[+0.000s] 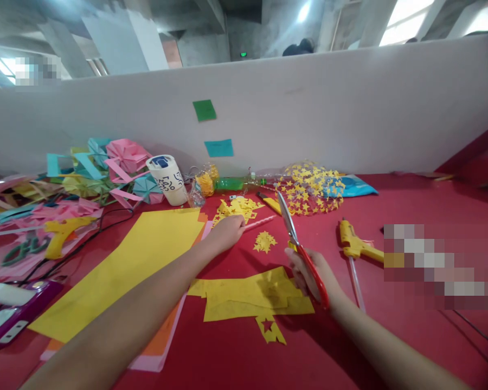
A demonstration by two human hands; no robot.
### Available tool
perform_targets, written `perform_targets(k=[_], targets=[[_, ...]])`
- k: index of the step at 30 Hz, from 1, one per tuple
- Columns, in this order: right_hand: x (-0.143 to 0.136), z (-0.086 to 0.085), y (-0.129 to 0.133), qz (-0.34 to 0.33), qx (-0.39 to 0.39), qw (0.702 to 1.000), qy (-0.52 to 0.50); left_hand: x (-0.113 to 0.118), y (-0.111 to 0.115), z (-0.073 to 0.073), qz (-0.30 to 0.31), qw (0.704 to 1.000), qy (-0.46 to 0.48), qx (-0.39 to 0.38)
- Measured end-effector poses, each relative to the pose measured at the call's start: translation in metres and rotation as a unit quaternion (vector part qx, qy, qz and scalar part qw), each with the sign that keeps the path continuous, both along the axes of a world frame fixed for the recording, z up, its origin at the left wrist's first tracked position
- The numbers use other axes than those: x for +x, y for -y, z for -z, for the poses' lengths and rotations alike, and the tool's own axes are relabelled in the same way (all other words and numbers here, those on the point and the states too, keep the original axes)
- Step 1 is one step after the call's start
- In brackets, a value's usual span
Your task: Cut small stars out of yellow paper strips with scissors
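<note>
My left hand (229, 234) is closed beside a heap of yellow paper scraps (242, 207), and a thin pink-and-white striped stick (261, 222) juts from its fingers. Red-handled scissors (316, 279) rest in my right hand (315, 271), blades upward and slightly parted. A small yellow piece (293, 246) shows at that hand's fingertips. Between the hands lies a small pile of yellow paper stars (265, 241). Nearer to me are yellow paper strips (248, 297) and a scrap with a star-shaped hole (271, 331).
Yellow sheets (146, 254) lie at left over orange and pink ones. Glue guns (61, 235) stand on both sides, one yellow gun (352, 241) at right. Behind are a white roll (168, 181), a green bottle (230, 184), a yellow cutter (270, 203) and a star-covered clear bundle (309, 189).
</note>
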State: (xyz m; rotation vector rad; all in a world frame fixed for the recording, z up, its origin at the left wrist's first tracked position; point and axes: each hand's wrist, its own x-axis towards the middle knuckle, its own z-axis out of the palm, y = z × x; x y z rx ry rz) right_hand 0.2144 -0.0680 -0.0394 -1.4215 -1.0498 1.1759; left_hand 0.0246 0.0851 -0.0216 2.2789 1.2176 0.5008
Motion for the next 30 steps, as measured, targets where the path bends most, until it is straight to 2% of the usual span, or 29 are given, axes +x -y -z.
perform_targets(k=[6, 9, 12, 14, 16, 18, 21, 24, 30], targets=[[-0.001, 0.001, 0.001, -0.001, 0.005, 1.000, -0.002, 0.032, -0.002, 0.010, 0.031, 0.991, -0.094, 0.085], [-0.002, -0.003, 0.001, -0.002, 0.000, 1.000, -0.002, 0.029, -0.002, 0.009, 0.037, 0.988, -0.110, 0.104], [-0.003, -0.006, 0.002, -0.001, -0.004, 1.000, 0.000, 0.016, 0.007, 0.000, 0.035, 0.987, -0.106, 0.111], [-0.003, -0.007, 0.002, -0.003, -0.002, 1.000, 0.000, 0.005, 0.020, -0.007, 0.059, 0.989, -0.104, 0.087], [-0.003, -0.006, 0.002, -0.005, 0.003, 1.000, 0.000, -0.003, 0.036, -0.014, 0.130, 0.987, -0.095, -0.014], [-0.003, -0.005, 0.002, -0.005, 0.009, 1.000, 0.000, -0.007, 0.054, -0.016, 0.178, 0.976, -0.098, -0.077], [-0.003, -0.002, 0.002, -0.001, 0.023, 1.000, 0.004, -0.004, 0.075, -0.013, 0.210, 0.966, -0.131, -0.079], [-0.003, -0.001, 0.003, 0.007, 0.039, 0.999, 0.009, 0.004, 0.083, -0.006, 0.196, 0.970, -0.120, -0.075], [-0.003, 0.000, 0.003, 0.006, 0.049, 0.999, 0.012, 0.005, 0.078, 0.004, 0.149, 0.977, -0.076, -0.132]])
